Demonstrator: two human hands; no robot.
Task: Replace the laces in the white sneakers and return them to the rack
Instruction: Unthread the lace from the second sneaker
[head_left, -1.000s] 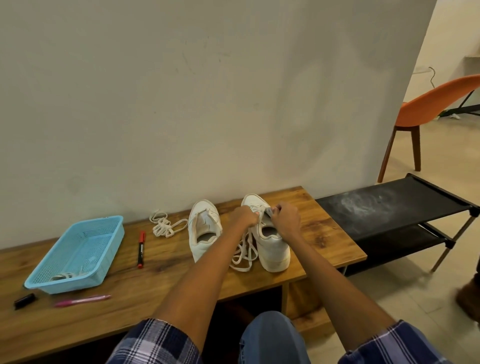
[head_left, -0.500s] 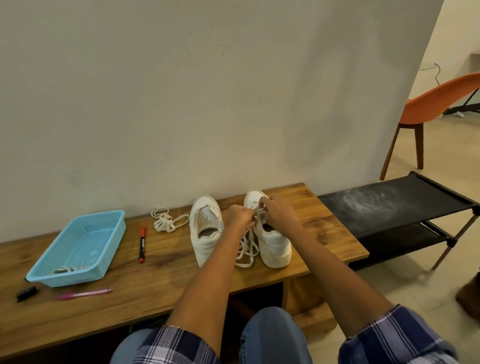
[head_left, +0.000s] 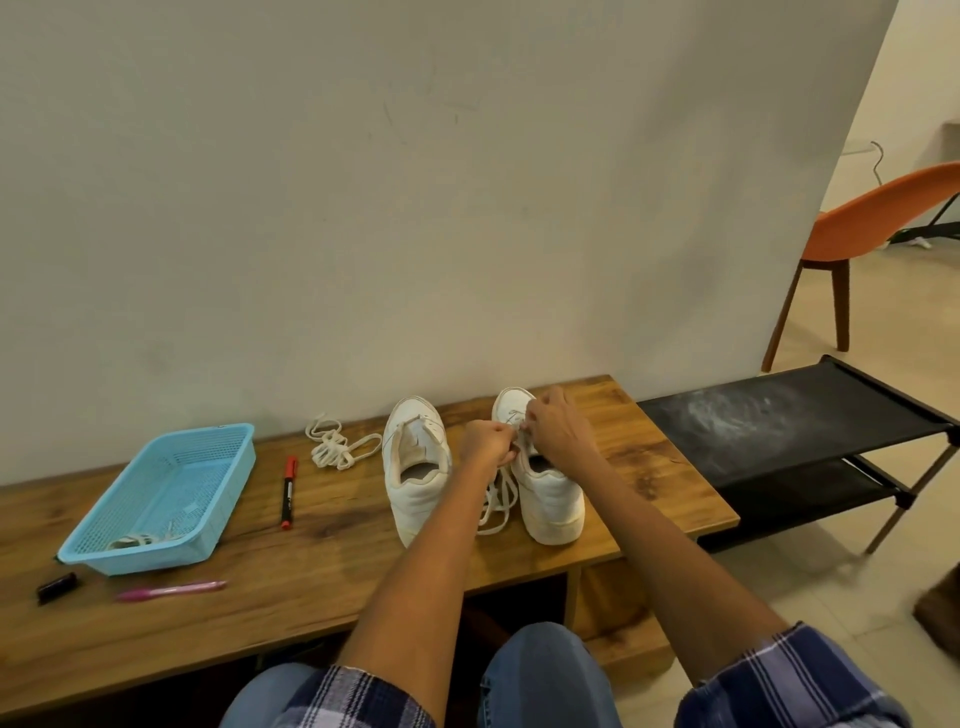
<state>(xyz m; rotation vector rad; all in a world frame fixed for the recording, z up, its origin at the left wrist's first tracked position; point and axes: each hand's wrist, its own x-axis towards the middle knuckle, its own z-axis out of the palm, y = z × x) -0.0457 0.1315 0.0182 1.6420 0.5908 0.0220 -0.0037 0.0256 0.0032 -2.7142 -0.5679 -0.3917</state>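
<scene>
Wooden bench (head_left: 322, 551): the landmark for everything below; it runs along the wall and carries both sneakers toward its right end.

Rack (head_left: 779, 431): black, two shelves, butted against the bench's right end; nothing shows on its top shelf, so the return step is not yet done.

Blue basket (head_left: 208, 441): toward the bench's left end, with some whitish lace lying in its near corner.

Right sneaker (head_left: 550, 499): on the bench near its right end, heel toward the person and toe toward the wall, so its long axis runs front to back across the bench.

Left sneaker (head_left: 415, 483): just beside the first, further from the bench's right end, same heading; its eyelets look empty.

Loose lace bundle (head_left: 337, 447): on the bench by the wall, between the left sneaker and the red marker (head_left: 289, 491).

Working lace (head_left: 498, 499): hangs from the right sneaker's eyelets and trails onto the bench between the two shoes.

Right hand (head_left: 558, 431): fingers curled, pinching the lace over the forward eyelets.

Left hand (head_left: 485, 441): fingers curled, pinching the lace beside the tongue.

Change: a second ago both hands worked nearer the shoe's collar; the right hand has since moved toward the toe end.

Meaning: lacing of this shoe is, by my judgement, under way, with the other shoe untouched.
</scene>
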